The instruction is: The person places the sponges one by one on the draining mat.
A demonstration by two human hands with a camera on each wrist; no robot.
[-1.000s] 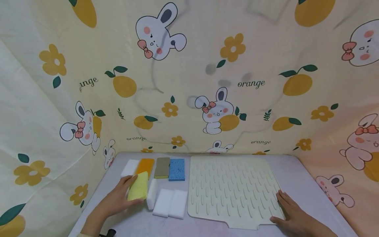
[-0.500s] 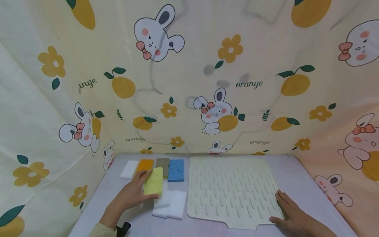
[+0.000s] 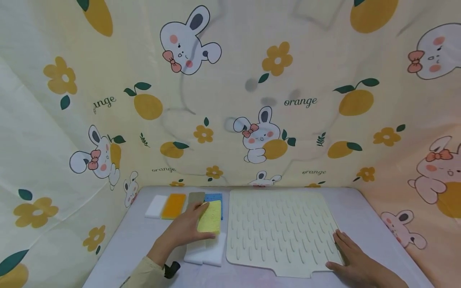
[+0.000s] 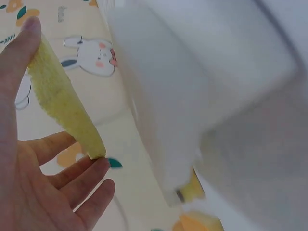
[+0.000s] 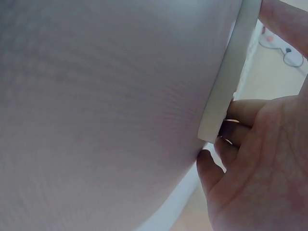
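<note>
A cream fabric backdrop (image 3: 223, 92) printed with white cartoon rabbits (image 3: 183, 46), mustard-yellow flowers (image 3: 277, 59) and round fruit (image 3: 148, 107) surrounded a pale lavender-white table (image 3: 360, 216); soft grey shadows (image 3: 251, 85) marked it, and its right side looked peach.

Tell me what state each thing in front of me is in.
Left hand, gripping the yellow sponge.
Yellow sponge, held by its opposite ends.
Right hand, touching the ridged mat at its edge.
Ridged mat, lying flat, ridges up.
Orange sponge, lying flat.
Gray sponge, lying flat, partly hidden.
Blue sponge, lying flat, partly hidden.
Far-left white block, lying flat.
Two near white blocks, side by side, partly hidden.
</note>
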